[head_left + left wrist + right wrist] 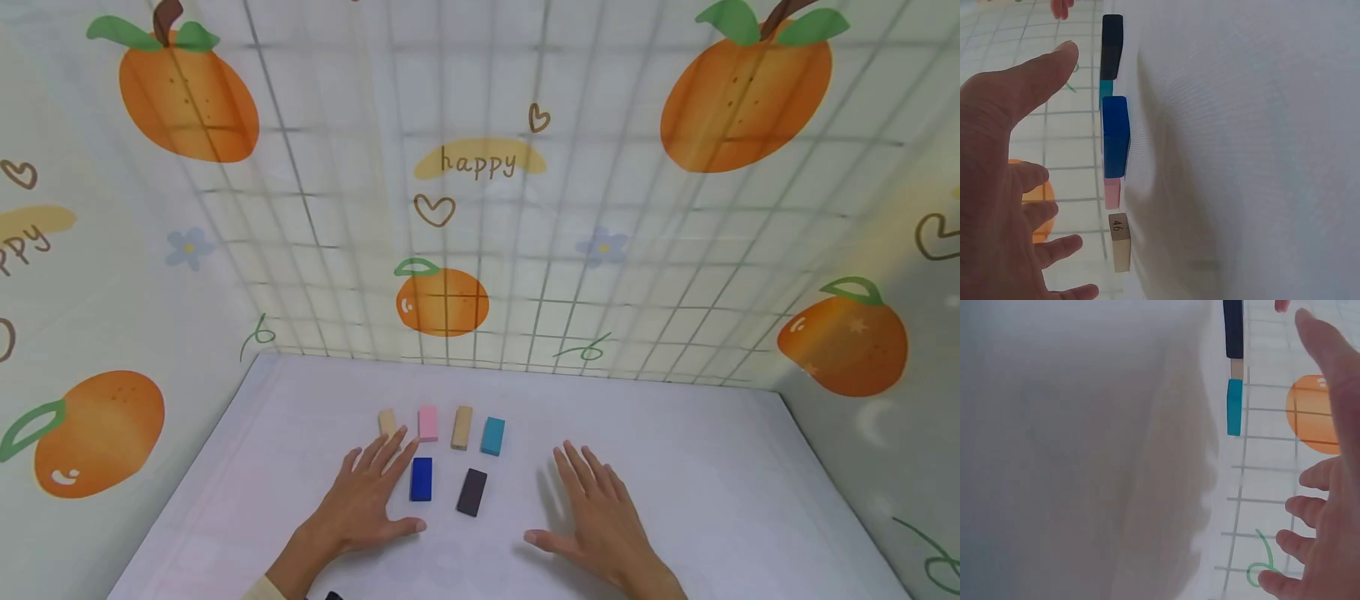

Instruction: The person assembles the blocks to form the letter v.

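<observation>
Several small rectangular blocks lie on a white tabletop. In the head view the back row holds a wooden block [387, 422], a pink block [427, 423], another wooden block [461, 427] and a teal block [492, 436]. Nearer sit a dark blue block [422, 479] and a black block [472, 492]. My left hand [367, 500] hovers left of the blue block, fingers spread, holding nothing; its fingertips overlap the left wooden block. That block [1120, 242] bears the number 46 in the left wrist view. My right hand [600, 517], also spread and holding nothing, is right of the blocks.
A fabric backdrop [495, 225] with a grid, oranges and the word "happy" rises behind the white tabletop [720, 483]. Similar printed fabric stands at the left [97, 300] and right sides. A small dark object [333, 596] shows at the bottom edge by the left wrist.
</observation>
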Available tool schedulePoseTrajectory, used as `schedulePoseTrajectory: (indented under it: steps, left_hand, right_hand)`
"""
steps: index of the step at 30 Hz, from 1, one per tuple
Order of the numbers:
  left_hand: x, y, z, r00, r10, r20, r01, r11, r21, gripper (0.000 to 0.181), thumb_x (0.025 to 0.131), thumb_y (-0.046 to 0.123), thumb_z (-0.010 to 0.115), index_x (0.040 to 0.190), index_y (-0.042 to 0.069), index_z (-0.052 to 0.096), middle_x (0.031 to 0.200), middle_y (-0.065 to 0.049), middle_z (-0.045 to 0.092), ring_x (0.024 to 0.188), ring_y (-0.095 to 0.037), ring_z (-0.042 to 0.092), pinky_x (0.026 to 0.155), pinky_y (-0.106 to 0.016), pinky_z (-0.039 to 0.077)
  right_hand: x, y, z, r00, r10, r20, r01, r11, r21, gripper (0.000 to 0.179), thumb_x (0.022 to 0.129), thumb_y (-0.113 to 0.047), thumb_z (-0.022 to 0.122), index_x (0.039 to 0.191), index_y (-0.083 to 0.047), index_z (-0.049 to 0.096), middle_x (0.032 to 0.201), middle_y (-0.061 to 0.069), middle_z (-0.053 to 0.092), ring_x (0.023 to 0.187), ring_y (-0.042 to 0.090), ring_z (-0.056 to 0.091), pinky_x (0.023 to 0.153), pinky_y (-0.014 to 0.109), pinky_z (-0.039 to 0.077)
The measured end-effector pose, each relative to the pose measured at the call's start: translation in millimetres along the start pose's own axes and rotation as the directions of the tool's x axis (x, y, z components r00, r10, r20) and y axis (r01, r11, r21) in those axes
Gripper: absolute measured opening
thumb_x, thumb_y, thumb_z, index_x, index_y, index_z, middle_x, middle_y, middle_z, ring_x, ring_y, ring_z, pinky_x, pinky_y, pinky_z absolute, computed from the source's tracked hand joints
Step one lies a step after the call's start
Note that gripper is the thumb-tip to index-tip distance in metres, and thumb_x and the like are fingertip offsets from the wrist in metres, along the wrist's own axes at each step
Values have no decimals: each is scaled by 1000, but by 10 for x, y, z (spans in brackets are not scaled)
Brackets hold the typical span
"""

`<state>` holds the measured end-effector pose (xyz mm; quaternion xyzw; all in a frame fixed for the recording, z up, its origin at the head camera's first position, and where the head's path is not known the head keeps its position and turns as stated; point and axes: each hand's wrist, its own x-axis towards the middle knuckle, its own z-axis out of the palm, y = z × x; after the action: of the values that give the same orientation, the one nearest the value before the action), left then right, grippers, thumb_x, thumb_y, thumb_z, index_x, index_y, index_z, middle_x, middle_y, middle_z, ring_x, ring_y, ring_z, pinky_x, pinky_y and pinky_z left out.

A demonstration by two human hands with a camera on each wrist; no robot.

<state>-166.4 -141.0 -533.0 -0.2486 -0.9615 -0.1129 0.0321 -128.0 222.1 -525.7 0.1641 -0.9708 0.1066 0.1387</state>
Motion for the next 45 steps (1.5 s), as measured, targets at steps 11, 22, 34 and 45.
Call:
schedulePoseTrajectory:
  steps: [11, 22, 34, 45]
  left_hand:
    - [-17, -5, 9, 1000, 3, 8, -3, 1000, 3, 106, 79, 77, 64, 161, 22, 28, 167, -5, 21, 133, -33, 43, 98, -56, 37]
    - [-13, -30, 43, 995, -31, 93, 32, 999, -18, 104, 80, 76, 64, 162, 25, 25, 168, -1, 17, 124, -29, 44, 94, -51, 37]
    - [-28, -88, 94, 990, -17, 138, 33, 992, -118, 100, 83, 71, 64, 162, 26, 24, 168, -1, 19, 133, -44, 44, 107, -68, 31]
    - [-31, -123, 107, 988, -12, 152, 37, 985, -169, 99, 83, 67, 67, 162, 25, 25, 166, -1, 25, 138, -45, 41, 109, -67, 31]
  right_hand:
    - [63, -164, 54, 998, 20, 52, -21, 999, 31, 122, 67, -85, 69, 157, -9, 36, 161, 13, 35, 145, 38, 32, 110, 61, 31]
    - [147, -302, 88, 992, 38, 120, -45, 997, 57, 126, 64, -87, 68, 159, -11, 33, 164, 9, 30, 140, 35, 38, 104, 58, 37]
    - [201, -425, 139, 984, 50, 170, -58, 997, 42, 128, 61, -92, 64, 158, -13, 36, 162, 5, 33, 123, 29, 47, 91, 49, 42]
    - [251, -508, 152, 982, 38, 187, -52, 996, 70, 128, 62, -90, 67, 158, -11, 35, 158, 6, 39, 118, 27, 47, 89, 46, 41]
